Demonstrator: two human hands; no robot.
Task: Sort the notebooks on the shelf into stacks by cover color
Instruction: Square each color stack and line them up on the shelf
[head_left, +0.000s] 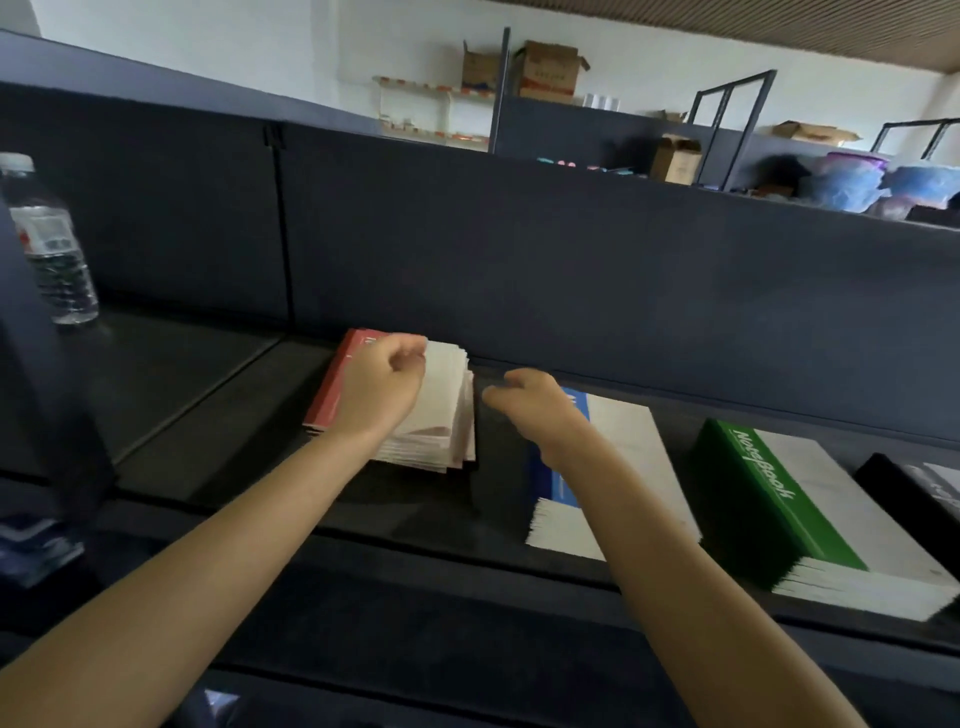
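A stack of red notebooks lies on the dark shelf, its white page edges slightly fanned on the right. My left hand rests on this stack, with its fingers curled at the far edge of the top notebook. My right hand hovers just right of the red stack with loosely curled fingers, holding nothing. Under its wrist lies a blue stack. A green stack marked "Notebook" comes after it, and a black stack sits at the right edge.
A plastic water bottle stands at the far left of the shelf. A dark back panel rises right behind the stacks. More notebooks show on a lower level at the left. Cardboard boxes and racks stand far behind.
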